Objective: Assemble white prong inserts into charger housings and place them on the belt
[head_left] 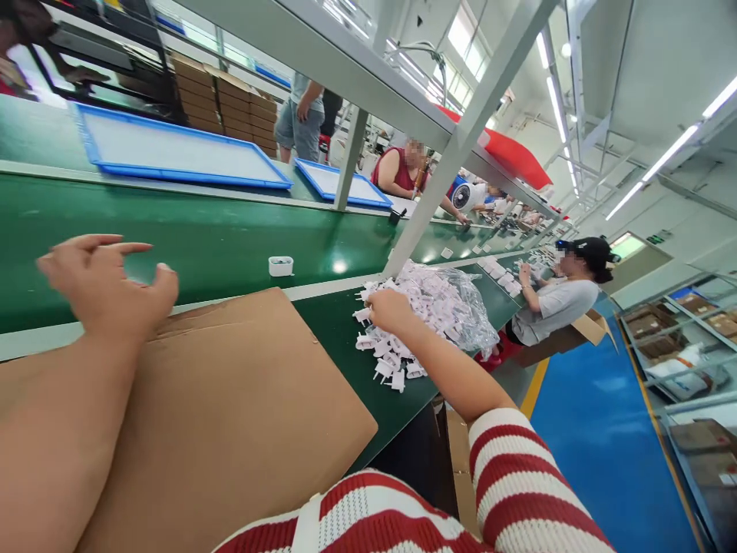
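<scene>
My left hand (109, 288) hovers above the green conveyor belt (224, 238), near the far edge of a flat cardboard sheet (253, 415). Its thumb and fingers are apart and nothing is between them. On the right, my right hand (390, 309) reaches into a heap of small white plastic parts with prongs (397, 357). The fingers there are curled closed among the parts; what they pinch, if anything, is hidden. A clear plastic bag (469, 307) lies around the far right side of the heap. One white oval plastic piece (281, 266) rests on the belt between my hands.
A slanting metal post (426, 200) rises beside the heap. Blue-framed white panels (184, 150) lie beyond the belt. A co-worker in a grey shirt (556, 299) sits further along on the right, handling white parts. Another person in red (397, 169) is across the belt.
</scene>
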{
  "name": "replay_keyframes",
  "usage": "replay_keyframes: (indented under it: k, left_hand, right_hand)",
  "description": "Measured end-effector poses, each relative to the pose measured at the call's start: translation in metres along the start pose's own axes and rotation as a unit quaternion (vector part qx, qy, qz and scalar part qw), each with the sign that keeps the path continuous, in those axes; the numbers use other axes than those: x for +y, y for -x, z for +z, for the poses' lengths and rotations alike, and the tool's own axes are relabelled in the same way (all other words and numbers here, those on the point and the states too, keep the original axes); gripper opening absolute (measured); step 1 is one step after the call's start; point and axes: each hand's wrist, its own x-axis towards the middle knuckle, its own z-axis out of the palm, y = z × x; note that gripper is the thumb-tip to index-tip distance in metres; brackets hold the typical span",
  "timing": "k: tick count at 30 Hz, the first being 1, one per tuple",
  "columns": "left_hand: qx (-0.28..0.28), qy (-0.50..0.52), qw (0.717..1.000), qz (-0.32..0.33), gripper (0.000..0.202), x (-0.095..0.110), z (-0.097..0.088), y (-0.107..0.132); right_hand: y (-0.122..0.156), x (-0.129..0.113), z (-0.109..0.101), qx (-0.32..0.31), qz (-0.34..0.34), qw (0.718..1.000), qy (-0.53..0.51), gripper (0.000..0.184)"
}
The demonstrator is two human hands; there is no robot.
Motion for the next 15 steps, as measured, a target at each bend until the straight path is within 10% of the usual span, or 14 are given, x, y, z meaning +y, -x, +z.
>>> replay_keyframes:
  k: [6,15]
  left_hand:
    - [-0.017,-0.020,0.999,0.033,0.045,0.000,0.004,-0.003]
    - [-0.125,-0.076,0.988,0.047,0.049,0.001,0.014,0.004]
  right_hand:
    - [-0.004,-0.036,0.015,0.015,-0.037,0.999,-0.022,0.035]
    - [0.062,-0.090,0.058,0.062,-0.219,0.944,-0.241,0.046]
